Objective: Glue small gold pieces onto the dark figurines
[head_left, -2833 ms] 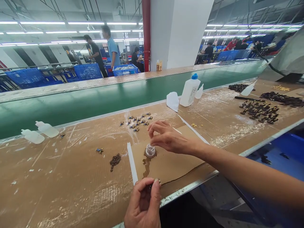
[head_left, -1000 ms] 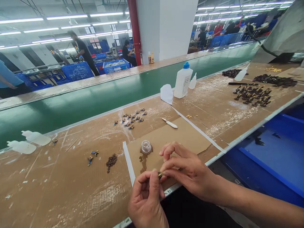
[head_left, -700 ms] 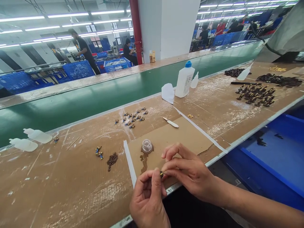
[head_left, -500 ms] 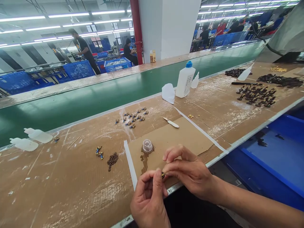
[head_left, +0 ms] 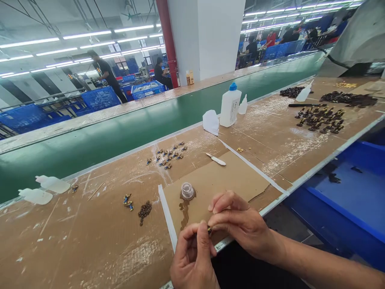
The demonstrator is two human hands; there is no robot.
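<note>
My left hand (head_left: 194, 259) and my right hand (head_left: 240, 224) meet at the near edge of the cardboard-covered bench (head_left: 90, 233). Both pinch one tiny dark part (head_left: 209, 230) between their fingertips. Just beyond them a small clear cap (head_left: 187, 191) stands on a cardboard sheet (head_left: 234, 180) beside a wet stain. A small white-handled tool (head_left: 215, 159) lies further back on that sheet. Left of the cap lie a little heap of dark rings (head_left: 144, 209) and two small blue-and-gold parts (head_left: 128, 200).
Several finished blue-and-gold parts (head_left: 167, 156) lie near the green conveyor belt (head_left: 120, 128). A white bottle with a blue cap (head_left: 230, 105) stands behind. Two squeeze bottles (head_left: 45, 189) lie at left. Dark parts (head_left: 321, 118) lie at right, above a blue bin (head_left: 345, 196). People work across the belt.
My right hand left the clear cap and came back to join my left hand on the tiny part. The white-handled tool now lies on the sheet. Both hands have since drifted slightly nearer.
</note>
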